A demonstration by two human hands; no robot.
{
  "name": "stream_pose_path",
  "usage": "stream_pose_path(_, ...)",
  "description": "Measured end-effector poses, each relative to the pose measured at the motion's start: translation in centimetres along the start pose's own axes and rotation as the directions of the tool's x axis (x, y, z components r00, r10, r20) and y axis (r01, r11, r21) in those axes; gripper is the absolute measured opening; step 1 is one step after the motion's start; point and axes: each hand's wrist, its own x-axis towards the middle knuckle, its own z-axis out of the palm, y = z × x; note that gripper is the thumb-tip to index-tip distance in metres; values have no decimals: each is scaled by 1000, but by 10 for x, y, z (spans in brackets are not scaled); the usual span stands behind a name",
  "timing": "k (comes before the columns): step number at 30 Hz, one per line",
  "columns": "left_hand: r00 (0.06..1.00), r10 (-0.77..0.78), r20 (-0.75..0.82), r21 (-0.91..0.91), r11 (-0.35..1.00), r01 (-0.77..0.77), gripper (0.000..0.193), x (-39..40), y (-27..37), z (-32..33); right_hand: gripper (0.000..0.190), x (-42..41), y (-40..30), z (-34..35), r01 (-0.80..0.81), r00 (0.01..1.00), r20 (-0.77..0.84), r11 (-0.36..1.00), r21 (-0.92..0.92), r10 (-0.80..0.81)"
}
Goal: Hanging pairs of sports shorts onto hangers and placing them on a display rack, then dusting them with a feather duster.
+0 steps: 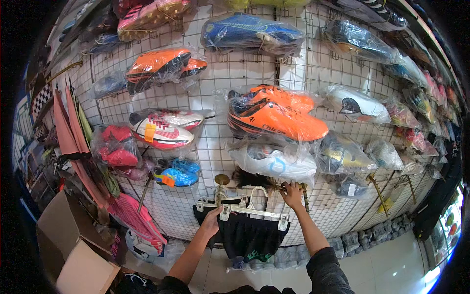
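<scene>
My left hand [211, 223] grips the left end of a white clip hanger [254, 212]. Black shorts [253, 235] with a green flame print near the hem hang from its clips. Behind them, another white clip hanger [205, 203] carries a dark garment, hanging at a brass-coloured display rod with a round end [222, 179]. Higher and to the right, my right hand [292, 195] has its fingers closed around the thin handle of what looks like a dark feather duster [253, 179]. The duster lies just below a bagged white shoe [279, 160].
Bagged orange football boots [275, 115] and several other wrapped shoes hang on the wire grid wall [209, 147]. Metal display rods [378, 193] project on the right. At lower left stand an open cardboard box [62, 228], a ball [141, 244] and folded umbrellas [68, 125]. Wrapped grey bundles [361, 235] line the floor.
</scene>
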Motion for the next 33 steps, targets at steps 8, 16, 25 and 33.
stream_pose_path(8, 999, 32, -26, -119, 992, -35, 29, -6, -1, 10, 49, -4, 3, 0, 38, 996, 76, 999, 28, -40)
stream_pose_path(16, 995, 68, -74, -122, 990, -76, 32, -24, -25, 13, 39, -23, -12, -34, 80, 989, -136, 978, 194, -54)
stream_pose_path(25, 989, 105, -100, -89, 990, -114, 30, -63, -53, 22, 38, -105, 9, -58, -342, 933, 353, 127, 931, -72)
stream_pose_path(33, 975, 165, -151, 127, 981, -147, 37, -113, -69, 18, 28, -158, -8, -79, -421, 839, 499, 321, 848, -218)
